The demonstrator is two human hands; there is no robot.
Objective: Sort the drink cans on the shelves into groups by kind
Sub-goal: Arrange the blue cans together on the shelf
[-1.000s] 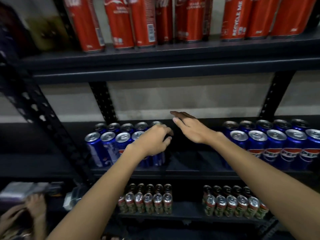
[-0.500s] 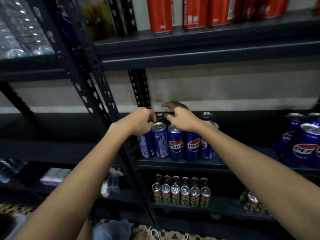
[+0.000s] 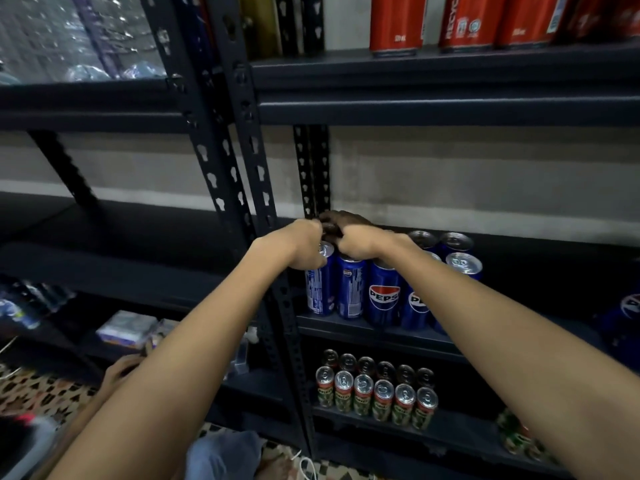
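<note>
Several blue Pepsi cans [image 3: 384,296] stand in two rows at the left end of the middle shelf [image 3: 536,299], right beside the black upright post [image 3: 242,150]. My left hand [image 3: 301,245] curls over the top of the leftmost can [image 3: 320,289]. My right hand [image 3: 362,240] curls over the tops of the cans next to it, its fingers hidden in shadow behind them. The two hands touch each other. Red cola cans [image 3: 394,26] line the upper shelf. Small green-and-red cans [image 3: 381,400] fill the lower shelf.
More Pepsi cans [image 3: 630,310] show at the right edge of the middle shelf, with a bare stretch of shelf between the groups. Left of the post are another shelf unit with packets [image 3: 124,329] and another person's hand [image 3: 121,372] low down.
My view has swung left and closer. Both hands have come together and curled down over the tops of the leftmost Pepsi cans, where one second ago the right hand was flat and apart.
</note>
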